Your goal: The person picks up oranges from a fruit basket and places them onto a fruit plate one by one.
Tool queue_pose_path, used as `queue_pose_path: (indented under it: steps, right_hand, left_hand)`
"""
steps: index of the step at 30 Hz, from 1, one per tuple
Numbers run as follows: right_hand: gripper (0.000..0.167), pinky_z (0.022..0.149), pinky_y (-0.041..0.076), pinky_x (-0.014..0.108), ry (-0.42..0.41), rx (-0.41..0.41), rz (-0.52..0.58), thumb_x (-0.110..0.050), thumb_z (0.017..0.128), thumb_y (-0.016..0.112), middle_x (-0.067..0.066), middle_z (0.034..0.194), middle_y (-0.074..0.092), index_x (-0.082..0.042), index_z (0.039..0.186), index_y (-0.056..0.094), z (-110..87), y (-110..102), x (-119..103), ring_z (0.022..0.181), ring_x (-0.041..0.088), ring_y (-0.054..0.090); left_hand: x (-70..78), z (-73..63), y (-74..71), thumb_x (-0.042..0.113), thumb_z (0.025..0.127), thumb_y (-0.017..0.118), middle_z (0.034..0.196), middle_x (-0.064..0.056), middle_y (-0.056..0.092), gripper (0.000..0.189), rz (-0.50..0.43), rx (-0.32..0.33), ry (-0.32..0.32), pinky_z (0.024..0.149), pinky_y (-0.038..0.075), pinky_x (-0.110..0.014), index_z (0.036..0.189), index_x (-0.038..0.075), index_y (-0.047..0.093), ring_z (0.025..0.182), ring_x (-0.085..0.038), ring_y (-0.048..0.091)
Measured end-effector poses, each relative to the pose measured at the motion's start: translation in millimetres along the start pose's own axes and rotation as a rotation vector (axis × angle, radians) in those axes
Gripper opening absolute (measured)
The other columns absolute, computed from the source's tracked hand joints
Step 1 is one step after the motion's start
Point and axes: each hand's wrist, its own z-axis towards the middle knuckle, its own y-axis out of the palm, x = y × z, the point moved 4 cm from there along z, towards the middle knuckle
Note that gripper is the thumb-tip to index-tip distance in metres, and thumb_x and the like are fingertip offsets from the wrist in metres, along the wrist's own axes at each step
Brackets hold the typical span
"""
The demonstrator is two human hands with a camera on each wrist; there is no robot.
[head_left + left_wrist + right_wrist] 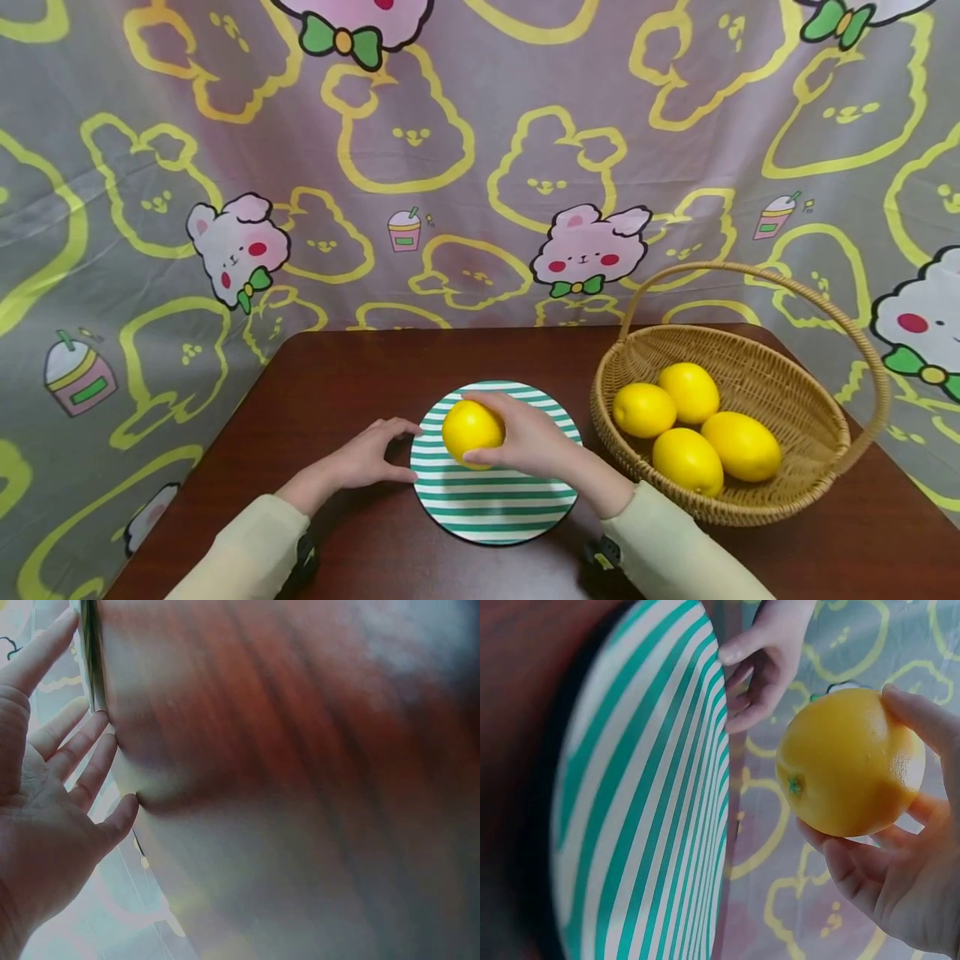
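Observation:
A round yellow citrus fruit (847, 761) with a small green star-shaped stem mark is gripped by my right hand (528, 437), thumb on one side and fingers on the other. In the right wrist view a gap shows between the fruit and the flat round disc (495, 508), like a plate or mat, striped green and white with a dark edge. My left hand (363, 457) is at the left edge of this disc, thumb and fingers spread, fingertips at or very near the rim. The left wrist view shows that palm (45, 832) holding nothing.
A wicker basket (806, 400) with a tall arched handle stands on the right of the dark brown table (337, 367). Several yellow citrus fruits (741, 446) lie in it. A cartoon-printed curtain (465, 208) hangs behind the table and along its sides.

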Motion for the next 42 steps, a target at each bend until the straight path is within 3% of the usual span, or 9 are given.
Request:
queue_pose_path:
  steps: [8, 14, 23, 29, 42]
  right_hand:
    - [0.074, 0.077, 0.048, 0.038, 0.069, 0.035, -0.028, -0.040, 0.078, 0.079, 0.002, 0.122, 0.058, -0.017, 0.141, 0.048, 29.7, 4, 15, 0.093, 0.018, 0.056]
    - [0.074, 0.082, 0.045, 0.044, 0.143, 0.042, -0.050, -0.040, 0.078, 0.080, 0.002, 0.125, 0.058, -0.020, 0.141, 0.048, 41.8, 6, 25, 0.097, 0.021, 0.056]
    - [0.073, 0.086, 0.042, 0.048, 0.215, 0.047, -0.098, -0.038, 0.077, 0.081, 0.003, 0.123, 0.058, -0.019, 0.140, 0.048, 51.1, 7, 39, 0.099, 0.022, 0.055]
    - [0.073, 0.087, 0.041, 0.049, 0.256, 0.040, -0.113, -0.039, 0.078, 0.080, 0.003, 0.125, 0.058, -0.020, 0.141, 0.048, 53.5, 8, 50, 0.099, 0.023, 0.055]
    - [0.074, 0.089, 0.040, 0.049, 0.284, 0.048, -0.031, -0.042, 0.079, 0.078, 0.003, 0.129, 0.056, -0.020, 0.142, 0.046, 59.5, 13, 65, 0.100, 0.023, 0.054]
  left_hand:
    - [0.0, -0.6, 0.1, 0.041, 0.076, 0.082, 0.124, 0.000, 0.055, 0.064, -0.017, -0.009, 0.037, 0.095, 0.041, -0.047, 0.129, 0.016, 0.056, 0.112, -0.024, 0.046]
    - [-0.8, -1.7, -0.3, 0.040, 0.076, 0.082, 0.123, -0.001, 0.055, 0.064, -0.022, -0.007, 0.045, 0.094, 0.041, -0.048, 0.129, 0.015, 0.056, 0.111, -0.024, 0.046]
    - [1.5, -2.0, -1.8, 0.041, 0.075, 0.083, 0.124, 0.000, 0.055, 0.064, -0.018, -0.004, 0.015, 0.095, 0.041, -0.048, 0.128, 0.017, 0.057, 0.113, -0.024, 0.046]
    - [2.9, -2.3, -2.5, 0.041, 0.075, 0.083, 0.124, -0.001, 0.055, 0.064, -0.009, 0.000, 0.036, 0.094, 0.041, -0.048, 0.128, 0.016, 0.057, 0.112, -0.024, 0.047]
    - [3.4, -1.7, -0.8, 0.042, 0.076, 0.082, 0.125, -0.002, 0.055, 0.065, -0.006, -0.005, 0.058, 0.095, 0.041, -0.049, 0.129, 0.014, 0.056, 0.112, -0.025, 0.047]
